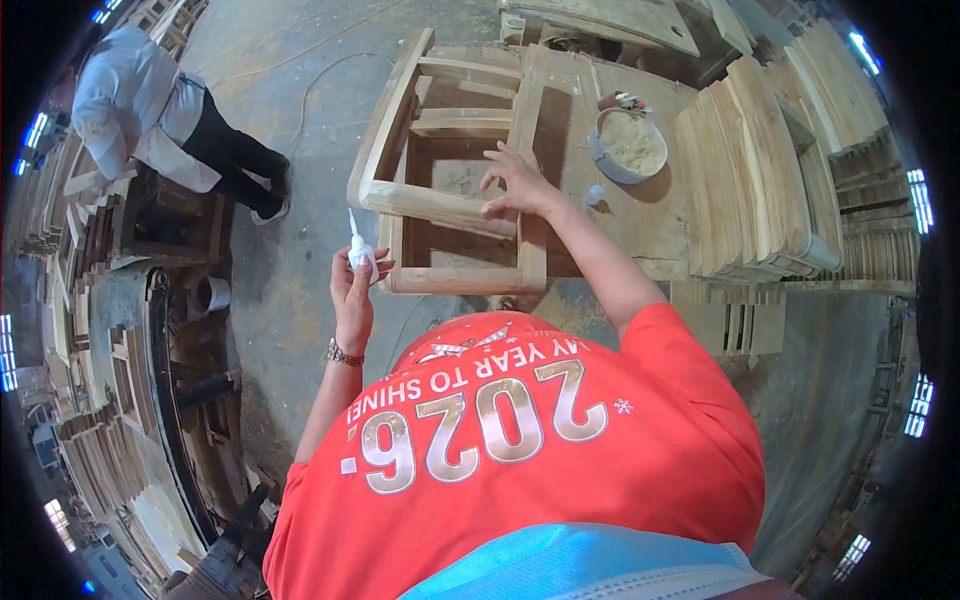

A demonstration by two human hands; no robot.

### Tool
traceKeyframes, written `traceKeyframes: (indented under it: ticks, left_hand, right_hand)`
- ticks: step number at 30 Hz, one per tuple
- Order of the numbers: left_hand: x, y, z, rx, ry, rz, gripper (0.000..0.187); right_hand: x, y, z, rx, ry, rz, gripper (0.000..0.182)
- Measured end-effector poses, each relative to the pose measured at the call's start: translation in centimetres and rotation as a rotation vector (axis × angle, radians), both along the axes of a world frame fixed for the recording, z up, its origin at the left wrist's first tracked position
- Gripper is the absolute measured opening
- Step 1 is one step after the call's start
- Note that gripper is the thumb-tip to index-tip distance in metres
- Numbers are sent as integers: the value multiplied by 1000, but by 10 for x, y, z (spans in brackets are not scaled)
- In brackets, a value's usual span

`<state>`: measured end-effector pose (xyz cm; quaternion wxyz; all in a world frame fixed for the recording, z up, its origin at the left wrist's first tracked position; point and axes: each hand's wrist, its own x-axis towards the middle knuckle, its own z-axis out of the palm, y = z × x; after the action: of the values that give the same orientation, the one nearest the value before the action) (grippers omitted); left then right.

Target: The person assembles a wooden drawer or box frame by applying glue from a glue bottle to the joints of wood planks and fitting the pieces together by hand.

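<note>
Upright in my left hand (358,283) is a small white bottle (361,254) with a long thin nozzle, its tip just left of a wooden frame (430,203). The frame has several crossbars and lies in front of me, partly on a wooden work surface. My right hand (515,183) hovers at or rests on the frame's right side, fingers curved and apart, holding nothing; whether it touches the wood is unclear. A tub of sawdust-like powder (632,146) stands right of the frame, with a small translucent bottle (595,195) near it.
Stacked wooden panels (745,175) rise at the right of the work surface (655,225). Another person (150,110) stands at the upper left beside piled wood pieces. A hose or cord (303,100) runs over the floor. More boards (590,20) lie at the top.
</note>
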<state>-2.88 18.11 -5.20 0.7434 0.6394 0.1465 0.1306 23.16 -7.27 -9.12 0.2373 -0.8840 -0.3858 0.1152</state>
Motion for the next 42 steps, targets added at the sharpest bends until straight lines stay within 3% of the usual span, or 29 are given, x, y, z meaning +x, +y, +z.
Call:
traceKeyframes:
  ticks: [1,3,4,6,12,17,23,25,29,31,38,41,42]
  left_hand:
    - [-1,0,-2,-3,-2,-5,32]
    - [-2,1,-4,-17,-7,-12,32]
    - [-3,2,-3,-16,-9,-14,32]
    - [-5,3,0,-28,-44,-16,32]
    - [-12,13,-7,-22,-36,-7,31]
    - [-19,21,-4,-31,-58,11,32]
    - [-22,27,-7,-27,-39,26,31]
    - [-24,28,-8,-28,-47,17,31]
    - [-23,30,-9,-49,-88,-17,32]
    - [-25,33,-9,-49,-96,-20,32]
    - [-35,39,-12,-65,-64,16,31]
    - [-37,44,-16,-55,-54,24,30]
    - [-37,45,-18,-32,-45,24,29]
  right_hand:
    - [5,1,4,-3,-2,-5,48]
    - [16,6,14,-230,55,96,67]
    - [22,7,13,-228,53,94,67]
    - [36,7,5,-355,53,172,84]
    - [25,35,28,-641,21,153,102]
    - [50,24,19,-581,27,305,102]
    - [46,32,13,-523,25,203,91]
    - [53,37,19,-582,161,189,88]
    - [50,42,27,-645,161,194,91]
    - [38,43,27,-762,2,168,98]
    - [10,48,14,-743,120,191,101]
    - [-39,48,27,-815,-11,153,104]
    - [-44,41,10,-655,-140,78,106]
